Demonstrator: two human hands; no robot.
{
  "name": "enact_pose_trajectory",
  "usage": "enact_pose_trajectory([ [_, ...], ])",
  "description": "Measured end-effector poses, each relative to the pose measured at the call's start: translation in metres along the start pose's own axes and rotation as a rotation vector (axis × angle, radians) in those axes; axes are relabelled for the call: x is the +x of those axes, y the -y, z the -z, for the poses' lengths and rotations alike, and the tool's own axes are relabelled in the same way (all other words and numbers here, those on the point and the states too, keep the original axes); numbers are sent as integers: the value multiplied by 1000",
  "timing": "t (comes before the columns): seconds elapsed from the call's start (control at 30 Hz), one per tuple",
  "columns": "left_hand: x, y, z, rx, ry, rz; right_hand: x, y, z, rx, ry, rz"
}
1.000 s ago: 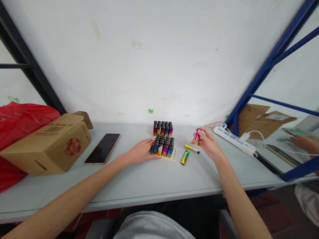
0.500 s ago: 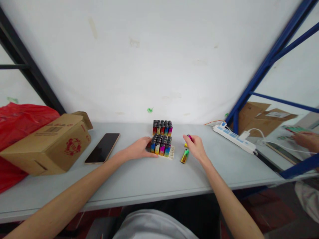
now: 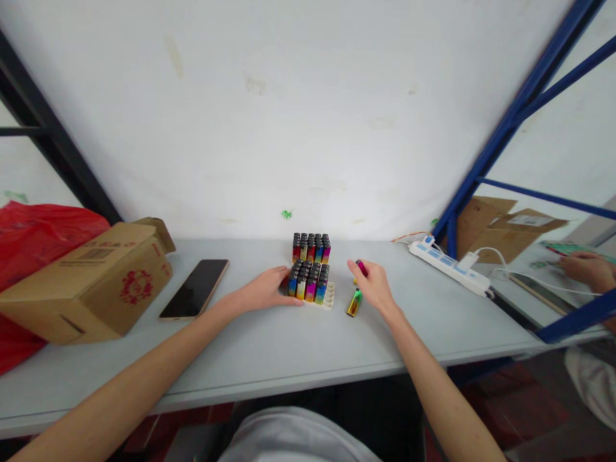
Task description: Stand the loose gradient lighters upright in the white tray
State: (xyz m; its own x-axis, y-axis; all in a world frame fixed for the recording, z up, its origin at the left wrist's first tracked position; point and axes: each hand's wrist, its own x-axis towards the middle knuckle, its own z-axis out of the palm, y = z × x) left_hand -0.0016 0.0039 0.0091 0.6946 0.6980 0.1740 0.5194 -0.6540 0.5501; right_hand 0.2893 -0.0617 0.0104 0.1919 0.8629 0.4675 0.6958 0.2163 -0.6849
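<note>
My left hand (image 3: 266,289) grips the left end of a white tray (image 3: 330,296), thumb along its front edge and fingers behind. Rows of shiny multicoloured lighters (image 3: 310,289) with black tops stand upright in this tray, and the slots at its right end hold nothing. Right of the tray, my right hand (image 3: 376,286) is closed on a purple lighter (image 3: 360,267), whose end shows above the fingers. A green and gold lighter (image 3: 353,303) lies on the table just left of that hand. Something yellow beside it is mostly covered by the hand.
Behind the tray stands another block of upright lighters (image 3: 311,249). To the left are a phone (image 3: 195,290), a cardboard box (image 3: 91,279) and a red bag (image 3: 52,221). A power strip (image 3: 450,266) lies at the right, near a blue frame (image 3: 505,135). Another person's hand (image 3: 584,269) shows beyond it.
The purple lighter has tilted slightly in my right hand, and its fingers have shifted a little. My left hand stays on the tray. The whole view has moved slightly.
</note>
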Motion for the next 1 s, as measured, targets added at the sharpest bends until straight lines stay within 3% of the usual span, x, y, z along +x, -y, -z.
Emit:
enact_pose_trajectory([
  [0.4,0,-1,1,34,1,10,-4,3,-1,-44,61,41],
  [0.73,-1,3,1,37,30,0,-5,3,-6,-24,190,271],
  [0.83,-1,3,2,11,30,-4,-5,2,-7,-98,185,226],
  [1.0,-1,0,2,7,44,0,-6,-1,-7,-16,297,146],
])
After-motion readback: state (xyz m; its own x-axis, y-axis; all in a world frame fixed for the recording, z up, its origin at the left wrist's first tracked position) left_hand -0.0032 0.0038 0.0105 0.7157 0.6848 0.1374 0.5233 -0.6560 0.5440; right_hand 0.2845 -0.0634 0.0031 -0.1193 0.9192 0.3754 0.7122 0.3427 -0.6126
